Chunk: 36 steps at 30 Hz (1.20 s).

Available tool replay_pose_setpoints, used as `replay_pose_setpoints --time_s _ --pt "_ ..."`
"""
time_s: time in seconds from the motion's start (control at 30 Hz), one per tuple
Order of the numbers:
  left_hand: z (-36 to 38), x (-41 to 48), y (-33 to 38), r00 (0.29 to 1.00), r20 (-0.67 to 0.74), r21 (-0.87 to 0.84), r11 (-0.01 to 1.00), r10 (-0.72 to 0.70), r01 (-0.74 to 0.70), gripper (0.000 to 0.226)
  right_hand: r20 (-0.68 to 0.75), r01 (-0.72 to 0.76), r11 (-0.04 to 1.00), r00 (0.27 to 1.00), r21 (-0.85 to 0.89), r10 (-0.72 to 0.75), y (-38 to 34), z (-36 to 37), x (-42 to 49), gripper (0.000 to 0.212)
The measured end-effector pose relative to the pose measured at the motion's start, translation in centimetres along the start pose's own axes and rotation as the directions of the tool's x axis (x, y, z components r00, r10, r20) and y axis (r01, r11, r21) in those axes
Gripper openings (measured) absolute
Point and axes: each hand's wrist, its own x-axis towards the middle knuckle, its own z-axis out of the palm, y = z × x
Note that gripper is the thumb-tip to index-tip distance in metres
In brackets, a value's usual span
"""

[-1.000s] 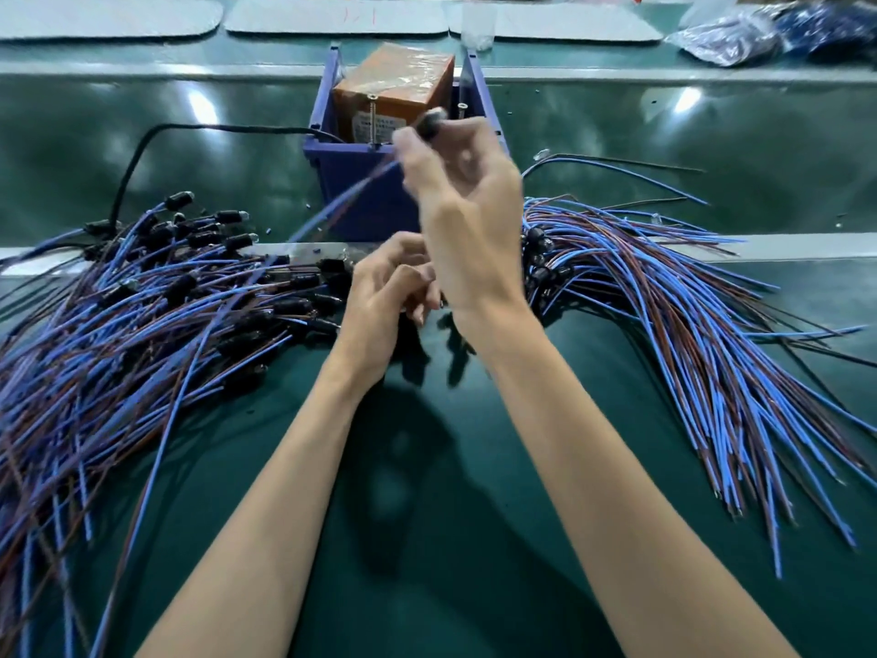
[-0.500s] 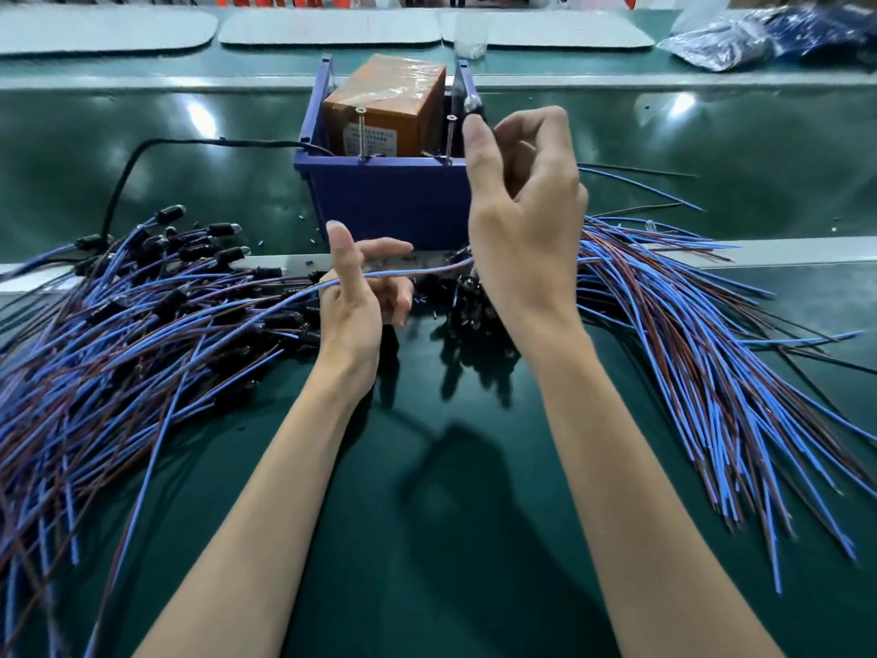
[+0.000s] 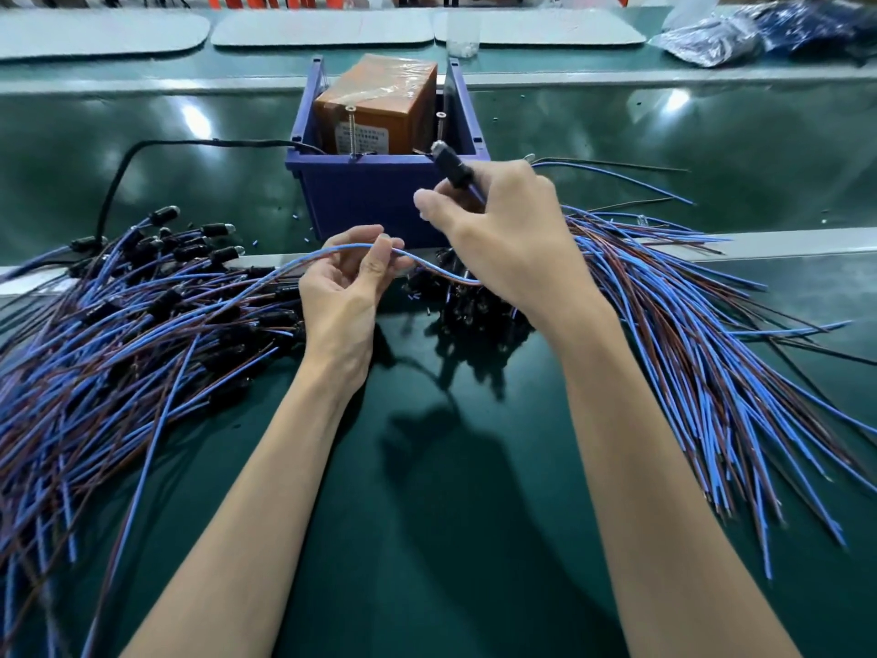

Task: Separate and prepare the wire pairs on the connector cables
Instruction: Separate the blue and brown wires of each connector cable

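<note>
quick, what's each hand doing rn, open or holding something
Left hand: pinches the blue and brown wire pair.
Right hand: grips the black connector of the same cable.

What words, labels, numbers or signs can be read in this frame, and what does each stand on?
White label on the front of the brown box in the blue bin: several printed lines, too small and blurred to read.
No other text, brand or number shows.

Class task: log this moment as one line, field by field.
left hand: pinches wire pair | right hand: grips black connector | around: left cable pile, right cable pile, blue bin behind hands
</note>
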Motion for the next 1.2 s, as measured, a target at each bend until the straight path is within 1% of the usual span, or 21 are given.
replay_pose_setpoints --time_s 0.1,0.17,0.27,0.33,0.4,0.5,0.57,0.67,0.77,0.83,0.87,0.93,0.97,1.03,1.1,1.2 --pt "-0.2 0.0 -0.2 0.999 0.035 0.078 0.997 0.002 -0.004 0.010 0.041 -0.007 1.000 0.999 0.022 0.006 -0.2 0.1 0.0 0.028" --pt "-0.3 -0.2 -0.5 0.992 0.124 0.139 0.989 0.030 -0.047 0.012 0.047 -0.009 0.998 0.999 0.058 0.006 -0.4 0.0 0.0 0.028" --pt "-0.3 -0.4 -0.6 0.968 0.248 0.228 0.970 0.030 -0.088 0.024 0.058 -0.008 0.998 0.998 0.064 0.005 -0.4 0.0 0.1 0.029" --pt "-0.1 -0.5 -0.6 0.961 0.275 0.257 0.964 -0.011 -0.062 0.031 0.079 -0.018 0.999 0.997 0.034 0.016 -0.3 0.2 0.1 0.032" --pt "0.0 -0.7 -0.6 0.956 0.289 0.264 0.964 -0.050 -0.030 0.033 0.097 -0.027 0.999 0.995 0.047 0.022 -0.1 0.3 0.1 0.026" --pt "0.1 -1.0 -0.4 0.937 0.347 0.246 0.968 -0.035 -0.055 0.036 0.101 -0.029 0.996 0.995 0.086 0.020 0.1 0.6 0.0 0.015" --pt "0.1 -1.1 -0.3 0.932 0.361 0.218 0.975 -0.036 -0.047 0.035 0.103 -0.035 0.992 0.994 0.123 0.022 0.2 0.6 0.0 0.010" --pt "0.0 -1.1 -0.2 0.931 0.362 0.223 0.974 -0.042 -0.042 0.029 0.099 -0.049 0.988 0.995 0.145 0.035 0.4 0.5 -0.1 0.008" --pt "0.0 -1.2 0.0 0.936 0.352 0.209 0.976 -0.019 -0.058 0.023 0.100 -0.068 0.987 0.994 0.144 0.054 0.7 0.4 -0.1 0.019" --pt "-0.1 -1.1 0.0 0.950 0.312 0.197 0.979 -0.011 -0.053 0.018 0.089 -0.076 0.991 0.994 0.108 0.067 0.8 0.5 0.0 0.023" --pt "-0.1 -1.0 0.0 0.957 0.290 0.204 0.977 -0.007 -0.055 0.015 0.082 -0.085 0.990 0.994 0.109 0.076 0.8 0.5 0.0 0.022" --pt "-0.2 -1.0 -0.1 0.966 0.259 0.216 0.975 0.000 -0.058 0.011 0.084 -0.123 0.978 0.990 0.167 0.110 0.8 0.6 0.1 0.014" --pt "-0.2 -0.9 -0.1 0.970 0.242 0.219 0.974 0.004 -0.058 0.011 0.088 -0.144 0.968 0.988 0.206 0.128 0.7 0.6 0.1 0.010" --pt "-0.3 -0.8 -0.1 0.981 0.194 0.219 0.974 0.012 -0.055 0.011 0.067 -0.168 0.956 0.985 0.242 0.156 0.6 0.6 0.2 0.012" --pt "-0.3 -0.5 0.0 0.989 0.144 0.214 0.975 0.028 -0.059 0.009 0.025 -0.179 0.955 0.984 0.238 0.178 0.7 0.5 0.3 0.014" --pt "-0.2 -0.2 -0.1 0.998 0.056 0.215 0.975 0.041 -0.052 0.015 0.002 -0.199 0.960 0.979 0.197 0.202 1.0 0.3 0.4 0.011"
